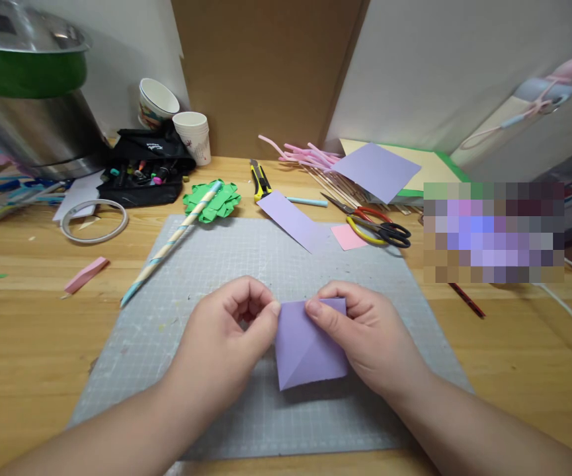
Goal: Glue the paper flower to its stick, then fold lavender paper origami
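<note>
A small purple paper square [305, 350] with a diagonal crease is held up between my hands, above the grey cutting mat [166, 370]. My left hand [236, 324] pinches its upper left corner between thumb and fingers. My right hand [365, 324] grips the upper right part, thumb on the front and fingers behind. Beyond them lie a purple paper strip [288, 218], a pink paper square [349, 237] and scissors [392, 233] with black handles.
A striped paper stick [166, 248] rests across green folded paper [221, 205]. At the back are a yellow utility knife [260, 182], pink sticks [310, 157] and a larger purple sheet [377, 170]. A tape roll [70, 231], pencil case [141, 192] and paper cups [194, 135] stand left.
</note>
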Demonstrator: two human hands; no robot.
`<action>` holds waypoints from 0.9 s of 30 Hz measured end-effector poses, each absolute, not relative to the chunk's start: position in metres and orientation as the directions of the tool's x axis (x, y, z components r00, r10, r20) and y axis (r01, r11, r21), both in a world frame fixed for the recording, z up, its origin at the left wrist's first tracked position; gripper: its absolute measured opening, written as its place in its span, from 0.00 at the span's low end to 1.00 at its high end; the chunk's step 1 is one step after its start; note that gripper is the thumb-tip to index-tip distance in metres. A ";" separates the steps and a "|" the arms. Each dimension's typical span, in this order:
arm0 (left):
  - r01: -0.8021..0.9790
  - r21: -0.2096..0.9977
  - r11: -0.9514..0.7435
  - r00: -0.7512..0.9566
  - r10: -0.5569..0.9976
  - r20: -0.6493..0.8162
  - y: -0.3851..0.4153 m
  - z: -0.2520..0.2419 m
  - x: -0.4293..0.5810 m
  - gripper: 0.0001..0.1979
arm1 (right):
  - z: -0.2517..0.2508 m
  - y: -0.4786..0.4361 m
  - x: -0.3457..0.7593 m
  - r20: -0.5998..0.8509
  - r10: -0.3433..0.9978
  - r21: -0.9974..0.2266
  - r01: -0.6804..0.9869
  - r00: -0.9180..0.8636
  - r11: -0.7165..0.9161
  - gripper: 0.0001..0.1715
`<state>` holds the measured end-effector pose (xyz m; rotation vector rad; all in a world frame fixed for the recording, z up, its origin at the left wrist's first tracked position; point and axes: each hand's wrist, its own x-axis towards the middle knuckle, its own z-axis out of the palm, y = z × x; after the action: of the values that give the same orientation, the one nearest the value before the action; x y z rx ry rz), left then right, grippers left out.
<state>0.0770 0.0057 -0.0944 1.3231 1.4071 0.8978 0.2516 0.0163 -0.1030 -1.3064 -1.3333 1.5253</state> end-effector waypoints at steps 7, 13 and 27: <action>0.408 0.900 -0.151 0.165 0.982 0.090 0.002 -0.097 0.076 0.07 | -0.105 0.015 0.251 -0.166 0.958 -0.977 0.167 -0.235 -0.129 0.15; 0.478 0.817 -0.321 0.276 0.939 0.207 0.004 -0.092 0.076 0.08 | -0.104 0.011 0.250 -0.226 0.939 -0.971 0.137 -0.260 -0.195 0.15; 0.406 0.914 0.020 0.171 0.980 -0.097 0.004 -0.088 0.076 0.08 | -0.103 0.014 0.250 -0.193 0.935 -0.976 0.159 -0.296 -0.151 0.13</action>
<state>0.0762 0.0039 -0.0879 1.5399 1.3808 0.7976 0.2504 0.0141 -0.1029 -1.2770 -1.4581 1.5121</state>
